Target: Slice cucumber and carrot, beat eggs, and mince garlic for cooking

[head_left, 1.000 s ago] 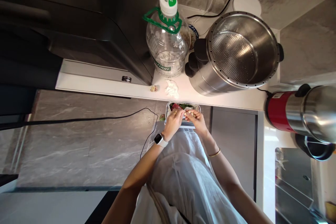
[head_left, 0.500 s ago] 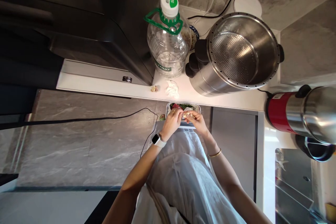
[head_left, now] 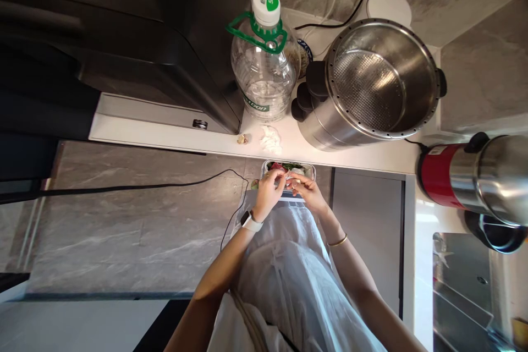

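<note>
My left hand (head_left: 270, 192) and my right hand (head_left: 307, 191) meet fingertip to fingertip above a small bin (head_left: 312, 170) with red and green scraps in it. Both are closed in a pinch around a small pale garlic clove (head_left: 297, 180), mostly covered by the fingers. A watch sits on my left wrist, a thin bangle on the right. On the counter edge beyond lie a small piece of garlic (head_left: 242, 139) and a crumpled white scrap (head_left: 270, 139).
A large clear water bottle (head_left: 264, 74) with a green handle stands behind the scrap. Stacked steel steamer pots (head_left: 342, 126) are to its right, then a red and steel kettle (head_left: 447, 176) and a sink (head_left: 462, 269). A black appliance (head_left: 165, 27) fills the left. A cable (head_left: 144, 188) crosses below.
My fingertips have shifted slightly around the garlic clove, and less of it shows now. My right fingers are a little straighter. The things on the counter have stayed put.
</note>
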The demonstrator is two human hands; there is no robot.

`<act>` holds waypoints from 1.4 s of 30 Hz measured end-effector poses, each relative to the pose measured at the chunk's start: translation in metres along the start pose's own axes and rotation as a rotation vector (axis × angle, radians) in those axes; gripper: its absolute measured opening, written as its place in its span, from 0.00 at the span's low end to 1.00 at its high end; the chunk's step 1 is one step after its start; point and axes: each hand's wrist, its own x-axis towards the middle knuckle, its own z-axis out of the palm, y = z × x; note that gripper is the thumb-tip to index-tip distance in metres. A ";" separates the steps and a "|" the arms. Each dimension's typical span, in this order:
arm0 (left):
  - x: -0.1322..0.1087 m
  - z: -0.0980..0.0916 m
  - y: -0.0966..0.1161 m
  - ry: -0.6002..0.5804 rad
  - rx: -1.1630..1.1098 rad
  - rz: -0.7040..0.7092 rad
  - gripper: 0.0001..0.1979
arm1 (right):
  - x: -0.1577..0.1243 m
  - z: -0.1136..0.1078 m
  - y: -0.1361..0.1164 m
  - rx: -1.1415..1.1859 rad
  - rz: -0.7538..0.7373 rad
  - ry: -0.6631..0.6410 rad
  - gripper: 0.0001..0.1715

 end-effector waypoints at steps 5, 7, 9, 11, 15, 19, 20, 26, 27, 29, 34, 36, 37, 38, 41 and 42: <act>0.005 0.014 -0.030 -0.094 0.089 -0.019 0.07 | 0.004 -0.024 0.008 0.108 0.213 0.041 0.20; 0.006 0.027 -0.043 -0.170 0.109 -0.011 0.10 | 0.010 -0.032 0.018 0.130 0.312 0.086 0.19; 0.008 0.040 -0.052 -0.287 0.141 0.014 0.13 | 0.016 -0.037 0.030 0.125 0.395 0.117 0.20; 0.010 0.052 -0.059 -0.404 0.205 0.000 0.12 | 0.020 -0.041 0.040 0.108 0.437 0.133 0.21; 0.015 0.069 -0.074 -0.469 0.303 -0.123 0.12 | 0.020 -0.048 0.049 0.111 0.450 0.157 0.24; 0.017 0.078 -0.087 -0.438 0.309 -0.182 0.14 | 0.019 -0.055 0.052 0.124 0.445 0.207 0.20; 0.017 0.079 -0.089 -0.437 0.302 -0.181 0.14 | 0.019 -0.056 0.053 0.119 0.444 0.222 0.18; 0.016 0.081 -0.091 -0.513 0.211 -0.117 0.14 | 0.024 -0.052 0.061 0.046 0.428 0.266 0.16; 0.015 0.080 -0.092 -0.515 0.215 -0.124 0.12 | 0.024 -0.052 0.062 0.025 0.429 0.271 0.17; 0.015 0.078 -0.095 -0.501 0.238 -0.147 0.12 | 0.024 -0.053 0.062 -0.007 0.434 0.285 0.18; 0.012 0.073 -0.098 -0.479 0.289 -0.189 0.14 | 0.021 -0.056 0.061 -0.016 0.456 0.294 0.19; 0.011 0.074 -0.096 -0.485 0.307 -0.196 0.15 | 0.021 -0.055 0.061 -0.008 0.459 0.289 0.19; 0.011 0.074 -0.096 -0.483 0.324 -0.204 0.14 | 0.021 -0.055 0.061 -0.001 0.457 0.287 0.19; 0.010 0.075 -0.096 -0.479 0.350 -0.215 0.13 | 0.021 -0.054 0.061 0.010 0.452 0.287 0.18; 0.009 0.079 -0.098 -0.476 0.433 -0.246 0.12 | 0.022 -0.053 0.062 0.062 0.430 0.297 0.17; 0.008 0.081 -0.099 -0.483 0.452 -0.251 0.12 | 0.023 -0.052 0.062 0.083 0.422 0.303 0.17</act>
